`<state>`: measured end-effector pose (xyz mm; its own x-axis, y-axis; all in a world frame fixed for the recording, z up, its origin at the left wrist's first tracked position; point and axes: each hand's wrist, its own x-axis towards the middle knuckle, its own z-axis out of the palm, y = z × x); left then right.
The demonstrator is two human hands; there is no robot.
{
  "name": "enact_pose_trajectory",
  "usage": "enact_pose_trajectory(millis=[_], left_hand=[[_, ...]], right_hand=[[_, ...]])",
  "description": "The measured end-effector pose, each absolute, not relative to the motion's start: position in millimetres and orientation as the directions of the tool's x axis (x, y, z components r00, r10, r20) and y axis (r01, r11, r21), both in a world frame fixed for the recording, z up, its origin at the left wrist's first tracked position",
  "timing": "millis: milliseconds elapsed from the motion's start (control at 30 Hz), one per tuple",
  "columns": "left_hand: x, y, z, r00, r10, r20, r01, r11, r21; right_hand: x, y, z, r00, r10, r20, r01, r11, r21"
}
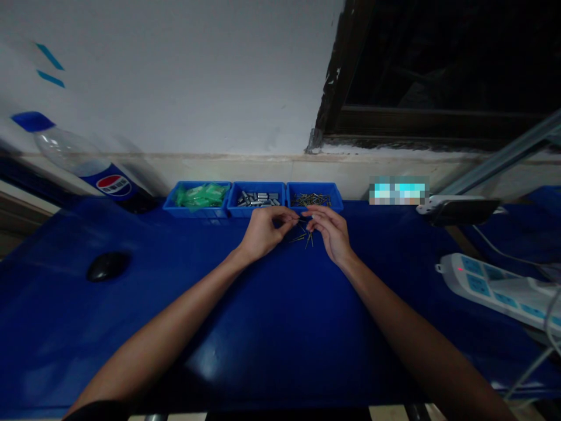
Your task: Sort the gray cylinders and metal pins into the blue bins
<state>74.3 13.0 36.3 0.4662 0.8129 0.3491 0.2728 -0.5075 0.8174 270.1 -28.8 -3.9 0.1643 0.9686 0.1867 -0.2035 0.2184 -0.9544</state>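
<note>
My left hand [266, 232] is closed, thumb and forefinger pinched at a thin item too small to make out. Close on its right, my right hand [332, 233] has its fingers bent, and thin pins stick out below its fingertips. Several thin brass-coloured pins [298, 238] lie on the blue table [280, 327] between the hands. Behind them stand three blue bins in a row: one with a green plastic bag [201, 196], one with silver metal cylinders [262, 199], and one with a heap of thin brass-coloured pins [312, 200].
A cola bottle [94, 166] leans at the back left, with a black mouse [106, 266] in front of it. On the right are a phone [465, 211] on a white stand and a white power strip [504, 292] with cables. A wall rises behind the bins.
</note>
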Motion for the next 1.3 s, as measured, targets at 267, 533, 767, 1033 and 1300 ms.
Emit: enact_pose_trajectory(millis=[267,533,767,1033,1300], left_hand=[[75,16,29,0.422,0.865,0.271,0.201,-0.381,0.902],[72,14,33,0.495,0.815,0.302,0.47,-0.543,0.695],[77,9,21,0.843,0.44,0.309,0.34,-0.881,0.329],[75,10,17,0.87,0.441,0.22,0.405,-0.894,0.19],[75,10,22,0.846,0.487,0.215,0.448,-0.87,0.207]], right_hand=[[270,-30,-7,0.096,0.977,0.189,-0.199,0.205,-0.958],[268,-28,-4,0.25,0.948,0.197,-0.242,0.258,-0.935],[270,-27,-3,0.255,0.954,0.157,-0.312,0.235,-0.921],[271,-27,-4,0.269,0.948,0.172,-0.283,0.248,-0.927],[271,-27,-4,0.263,0.95,0.167,-0.285,0.242,-0.927]])
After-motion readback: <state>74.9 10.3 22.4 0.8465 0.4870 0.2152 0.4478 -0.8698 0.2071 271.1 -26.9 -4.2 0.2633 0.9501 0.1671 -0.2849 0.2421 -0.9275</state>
